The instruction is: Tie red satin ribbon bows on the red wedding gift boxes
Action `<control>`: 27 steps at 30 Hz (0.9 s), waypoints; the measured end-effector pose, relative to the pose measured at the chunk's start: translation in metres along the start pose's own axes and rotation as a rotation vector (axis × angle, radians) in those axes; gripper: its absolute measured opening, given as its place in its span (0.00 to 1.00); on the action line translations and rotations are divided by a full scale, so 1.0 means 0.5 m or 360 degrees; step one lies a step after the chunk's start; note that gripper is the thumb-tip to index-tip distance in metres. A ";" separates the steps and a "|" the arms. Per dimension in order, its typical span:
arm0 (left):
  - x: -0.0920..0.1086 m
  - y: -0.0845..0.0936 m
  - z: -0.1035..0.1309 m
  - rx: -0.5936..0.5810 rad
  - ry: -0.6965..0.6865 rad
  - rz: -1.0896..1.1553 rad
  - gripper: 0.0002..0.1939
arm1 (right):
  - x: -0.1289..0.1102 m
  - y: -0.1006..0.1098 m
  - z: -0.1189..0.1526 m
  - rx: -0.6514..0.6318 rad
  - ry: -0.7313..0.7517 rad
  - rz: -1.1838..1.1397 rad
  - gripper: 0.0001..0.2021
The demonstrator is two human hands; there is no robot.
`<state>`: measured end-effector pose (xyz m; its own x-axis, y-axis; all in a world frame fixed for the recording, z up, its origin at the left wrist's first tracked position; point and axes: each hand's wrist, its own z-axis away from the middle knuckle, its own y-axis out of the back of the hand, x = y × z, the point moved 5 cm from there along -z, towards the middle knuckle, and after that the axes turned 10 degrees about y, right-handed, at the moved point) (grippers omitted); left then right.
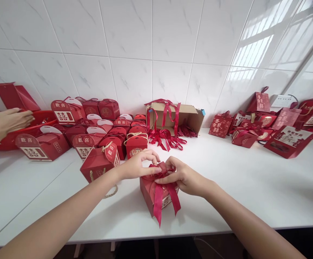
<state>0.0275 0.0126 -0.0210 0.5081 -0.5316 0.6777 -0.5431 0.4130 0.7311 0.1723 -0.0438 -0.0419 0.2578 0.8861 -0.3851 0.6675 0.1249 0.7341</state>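
A red gift box stands near the table's front edge, in the middle. On its top is a dark red ribbon, with two loose ends hanging down over the front. My left hand is at the top left of the box, its fingers closed on the ribbon. From the right, my right hand pinches the ribbon near its knot. The knot itself is partly hidden by my fingers.
Several red boxes fill the back left. An open cardboard box with ribbons is at the back middle. More red boxes stand at the right. Another person's hands reach in from the left over a red tray.
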 end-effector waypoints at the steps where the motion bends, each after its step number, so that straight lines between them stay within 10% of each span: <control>1: -0.001 0.001 0.002 -0.0015 0.0022 0.0059 0.13 | 0.000 0.000 0.001 0.0003 -0.0003 -0.0001 0.18; 11: 0.002 0.007 0.005 0.0068 0.0016 0.0044 0.14 | 0.004 -0.003 0.004 0.0030 0.0033 0.0002 0.18; 27: 0.010 -0.044 0.025 0.0280 0.0364 0.0559 0.10 | 0.035 0.019 0.019 0.0752 -0.0369 -0.0449 0.08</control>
<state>0.0335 -0.0086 -0.0346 0.3967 -0.1967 0.8966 -0.8041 0.3966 0.4428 0.1899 -0.0314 -0.0468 0.1355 0.7204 -0.6802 0.9571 0.0822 0.2777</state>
